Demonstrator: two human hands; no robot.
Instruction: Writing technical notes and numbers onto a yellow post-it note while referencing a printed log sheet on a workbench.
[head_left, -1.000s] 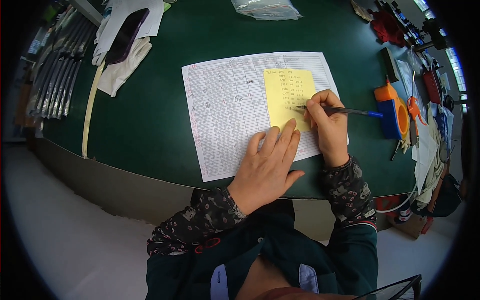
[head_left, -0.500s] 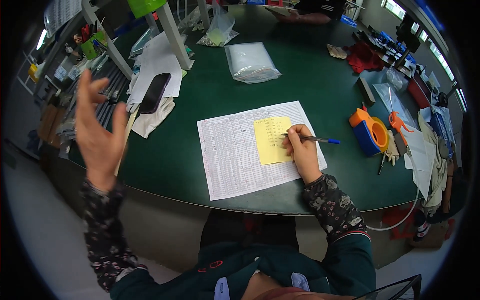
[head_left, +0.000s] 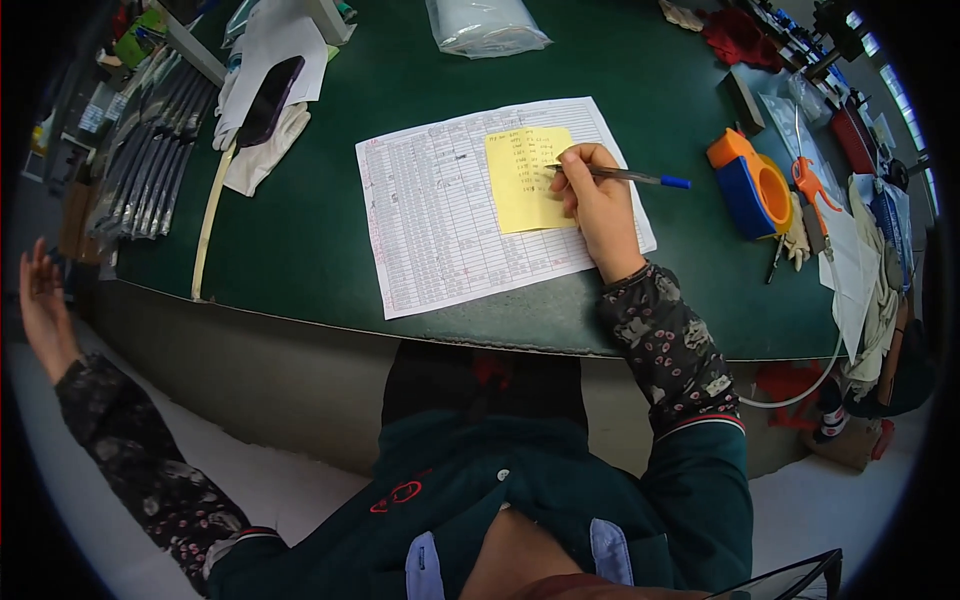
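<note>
My right hand is closed around a blue-capped ballpoint pen, its tip over a yellow sticky note with handwritten lines. The note lies on a large white printed table sheet, spread on the dark green tabletop near its front edge. The heel of my right hand rests on the sheet's right part. Out at the far left, beyond the table's edge, my left hand is raised with fingers stretched apart and nothing in it.
A dark phone lies on white papers and a white glove at the left, beside bagged dark rods. A clear plastic bag lies at the back. Right: a blue-orange tape dispenser and an orange-handled tool.
My left hand has swung left and down, away from above the table's left side. The view has tilted downward, so the table sits higher. My right hand still holds the pen at the note.
</note>
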